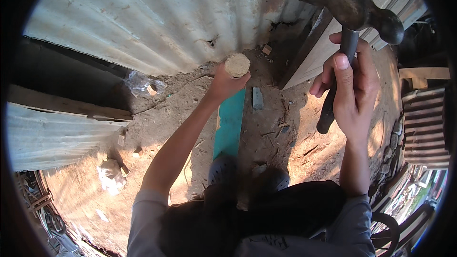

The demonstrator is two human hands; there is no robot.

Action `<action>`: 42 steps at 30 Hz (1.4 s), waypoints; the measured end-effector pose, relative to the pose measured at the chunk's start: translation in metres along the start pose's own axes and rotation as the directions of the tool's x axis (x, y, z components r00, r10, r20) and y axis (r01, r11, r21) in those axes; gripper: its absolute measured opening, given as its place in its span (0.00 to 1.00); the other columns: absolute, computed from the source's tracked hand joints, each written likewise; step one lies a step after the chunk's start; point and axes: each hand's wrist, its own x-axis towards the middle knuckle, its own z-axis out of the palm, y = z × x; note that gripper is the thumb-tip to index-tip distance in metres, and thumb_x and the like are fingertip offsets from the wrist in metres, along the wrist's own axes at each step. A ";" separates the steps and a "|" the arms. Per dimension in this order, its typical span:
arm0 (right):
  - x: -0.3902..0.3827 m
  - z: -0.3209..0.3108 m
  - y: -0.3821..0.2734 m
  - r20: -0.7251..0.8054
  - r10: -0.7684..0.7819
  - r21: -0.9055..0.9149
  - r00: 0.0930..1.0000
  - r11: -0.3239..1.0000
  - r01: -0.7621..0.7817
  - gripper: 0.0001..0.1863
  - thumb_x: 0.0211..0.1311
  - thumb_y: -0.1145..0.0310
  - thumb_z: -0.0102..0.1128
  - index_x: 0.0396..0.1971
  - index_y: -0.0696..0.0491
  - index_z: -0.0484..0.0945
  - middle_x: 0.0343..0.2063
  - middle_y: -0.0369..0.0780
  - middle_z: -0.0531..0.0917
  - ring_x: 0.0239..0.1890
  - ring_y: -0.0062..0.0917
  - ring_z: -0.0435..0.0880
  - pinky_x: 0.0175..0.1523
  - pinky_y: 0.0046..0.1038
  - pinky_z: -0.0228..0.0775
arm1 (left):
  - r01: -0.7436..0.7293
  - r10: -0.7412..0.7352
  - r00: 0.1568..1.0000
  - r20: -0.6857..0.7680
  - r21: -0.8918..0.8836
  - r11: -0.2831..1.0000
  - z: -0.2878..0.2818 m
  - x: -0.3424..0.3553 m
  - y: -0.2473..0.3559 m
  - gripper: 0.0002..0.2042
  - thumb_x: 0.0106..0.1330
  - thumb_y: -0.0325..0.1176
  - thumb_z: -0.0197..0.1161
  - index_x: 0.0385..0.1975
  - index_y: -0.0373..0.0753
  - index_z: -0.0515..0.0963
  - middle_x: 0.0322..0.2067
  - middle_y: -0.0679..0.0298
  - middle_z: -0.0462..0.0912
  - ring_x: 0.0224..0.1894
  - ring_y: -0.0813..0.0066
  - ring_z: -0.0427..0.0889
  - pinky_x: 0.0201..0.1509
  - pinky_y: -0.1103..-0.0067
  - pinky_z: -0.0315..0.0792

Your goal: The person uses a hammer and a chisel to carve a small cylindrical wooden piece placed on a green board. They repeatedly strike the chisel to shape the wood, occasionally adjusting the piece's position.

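Note:
My left hand grips a short round piece with a pale, rough flat top, apparently wood, held upright at the far end of a teal board. What lies beneath that piece is hidden. My right hand holds a ball-peen hammer raised at the upper right, dark head up, fingers around its black handle. The board lies on the dirt, its near end at my left shoe.
A corrugated metal wall rises ahead, with a pale wooden panel at its right. Another metal sheet stands left. A plastic bag, small scraps and a teal-grey block lie on the dirt. Rusty corrugated pieces are stacked right.

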 end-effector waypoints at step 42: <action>-0.003 0.032 0.016 0.113 0.195 -0.288 0.974 0.945 -0.156 0.13 0.70 0.63 0.47 0.35 0.59 0.65 0.14 0.51 0.73 0.20 0.52 0.75 0.23 0.39 0.62 | -0.067 0.070 0.995 -0.075 0.033 0.997 -0.005 0.005 -0.010 0.08 0.55 0.26 0.62 0.34 0.33 0.75 0.28 0.64 0.80 0.32 0.77 0.79 0.37 0.77 0.73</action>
